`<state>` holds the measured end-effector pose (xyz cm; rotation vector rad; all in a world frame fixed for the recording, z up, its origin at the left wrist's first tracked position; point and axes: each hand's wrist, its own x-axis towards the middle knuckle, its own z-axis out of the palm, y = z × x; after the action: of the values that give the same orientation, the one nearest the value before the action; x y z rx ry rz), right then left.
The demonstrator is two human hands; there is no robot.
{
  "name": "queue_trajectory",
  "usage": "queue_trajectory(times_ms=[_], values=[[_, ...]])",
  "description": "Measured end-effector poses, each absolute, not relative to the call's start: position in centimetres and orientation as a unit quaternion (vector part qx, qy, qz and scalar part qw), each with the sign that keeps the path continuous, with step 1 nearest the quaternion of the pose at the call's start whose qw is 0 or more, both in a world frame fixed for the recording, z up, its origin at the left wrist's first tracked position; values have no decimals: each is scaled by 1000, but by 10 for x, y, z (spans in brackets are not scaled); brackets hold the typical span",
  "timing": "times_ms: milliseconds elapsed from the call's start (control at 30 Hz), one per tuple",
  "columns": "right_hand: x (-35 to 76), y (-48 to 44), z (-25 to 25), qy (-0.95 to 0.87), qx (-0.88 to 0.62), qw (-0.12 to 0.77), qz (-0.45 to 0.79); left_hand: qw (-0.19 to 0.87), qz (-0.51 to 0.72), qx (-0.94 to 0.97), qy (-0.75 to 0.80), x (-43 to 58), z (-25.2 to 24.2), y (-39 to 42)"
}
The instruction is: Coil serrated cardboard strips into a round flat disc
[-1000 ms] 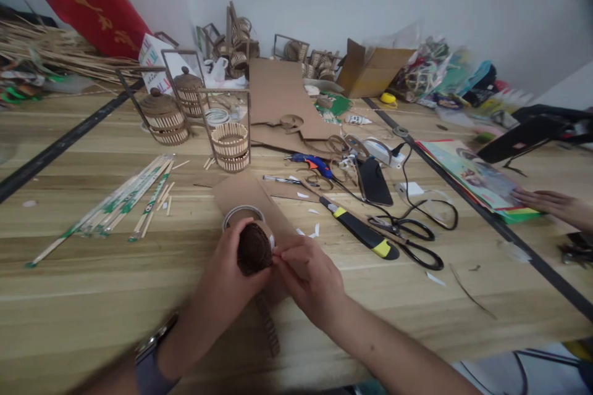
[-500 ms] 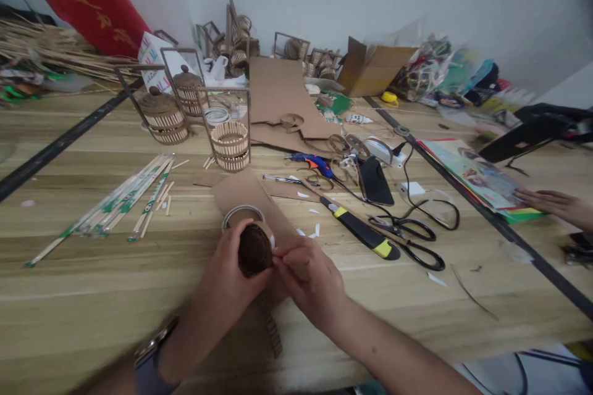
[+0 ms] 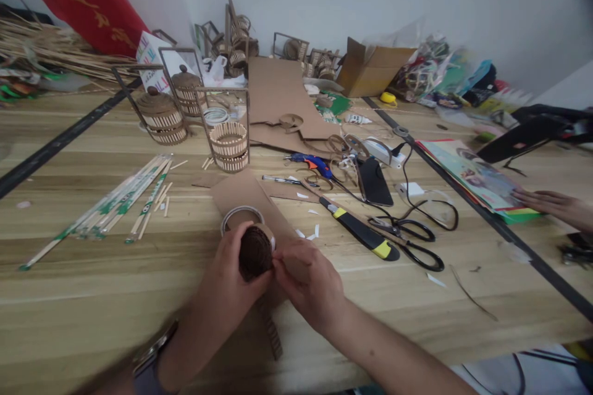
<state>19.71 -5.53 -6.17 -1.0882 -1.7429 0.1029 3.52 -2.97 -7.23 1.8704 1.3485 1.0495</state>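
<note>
My left hand (image 3: 227,271) is wrapped round a small, round dark brown piece (image 3: 256,252) that looks like coiled corrugated cardboard. At its right edge my right hand (image 3: 308,274) is closed in a pinch, its fingertips touching the piece beside a small white patch. What those fingertips hold is too small to make out. Behind the piece lies a tape ring (image 3: 241,215), resting on a flat cardboard strip (image 3: 241,188). Below my hands, a narrow ridged cardboard strip (image 3: 272,333) runs toward the table's front edge.
Black-handled scissors (image 3: 424,256), a box cutter (image 3: 364,234), a blue glue gun (image 3: 311,164) and a phone (image 3: 375,180) lie to the right. Bundled sticks (image 3: 123,197) lie left. Small stick baskets (image 3: 230,145) stand behind. Another person's hand (image 3: 553,207) rests on papers (image 3: 472,173) at far right.
Both hands stay almost where they were, still on the brown piece. The view has shifted very slightly.
</note>
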Motion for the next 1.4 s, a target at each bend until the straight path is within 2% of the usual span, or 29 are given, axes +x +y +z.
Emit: queue_trajectory(times_ms=[300, 667, 1200, 1400], values=[[197, -53, -65, -730, -445, 518, 34, 286, 399, 712, 503, 35, -70, -30], [201, -53, -63, -742, -437, 504, 59, 365, 393, 671, 512, 33, -75, -25], [200, -52, -63, -735, -442, 512, 52, 326, 395, 688, 515, 36, -72, -27], [202, -53, -64, -748, -426, 506, 62, 355, 390, 675, 516, 35, -73, -27]])
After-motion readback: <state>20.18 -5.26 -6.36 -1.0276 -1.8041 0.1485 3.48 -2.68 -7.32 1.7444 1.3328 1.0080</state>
